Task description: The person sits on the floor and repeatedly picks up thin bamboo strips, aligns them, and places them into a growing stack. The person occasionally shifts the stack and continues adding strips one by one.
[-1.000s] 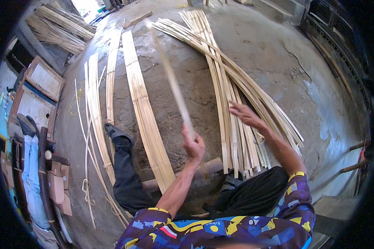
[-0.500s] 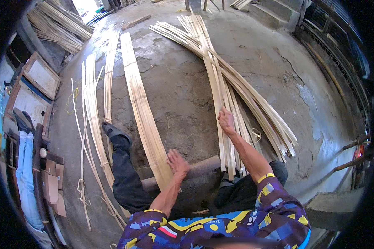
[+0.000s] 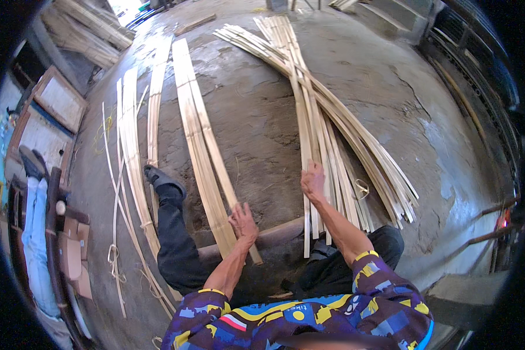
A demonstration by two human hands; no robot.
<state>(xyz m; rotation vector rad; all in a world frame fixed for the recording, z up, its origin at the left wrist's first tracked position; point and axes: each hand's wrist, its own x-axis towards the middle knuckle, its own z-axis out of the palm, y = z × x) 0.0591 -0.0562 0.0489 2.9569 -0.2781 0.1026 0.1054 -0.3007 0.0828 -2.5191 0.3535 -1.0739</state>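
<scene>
Long flat bamboo strips (image 3: 199, 169) lie side by side before me, their near ends over a round log (image 3: 280, 234). My left hand (image 3: 243, 224) has its fingers bent round one bamboo strip (image 3: 213, 149) at the right of this row, which stands apart at its near end. At the right, my right hand (image 3: 312, 182) is closed on a bamboo strip (image 3: 307, 233) at the left edge of a second pile. That pile (image 3: 318, 111) crosses another bundle of strips (image 3: 361, 140) on the floor.
Tied bamboo strips (image 3: 132, 146) lie by my left foot (image 3: 164, 181). A small coil of strip (image 3: 361, 188) rests near the right pile. At the left are cardboard boxes (image 3: 73, 256) and another person's legs (image 3: 35, 233). More bamboo (image 3: 87, 35) leans at the far left.
My left hand has gone from spread fingers to a grip, and one strip has parted from the row toward the right. My right hand has come slightly nearer, drawing its strip nearer.
</scene>
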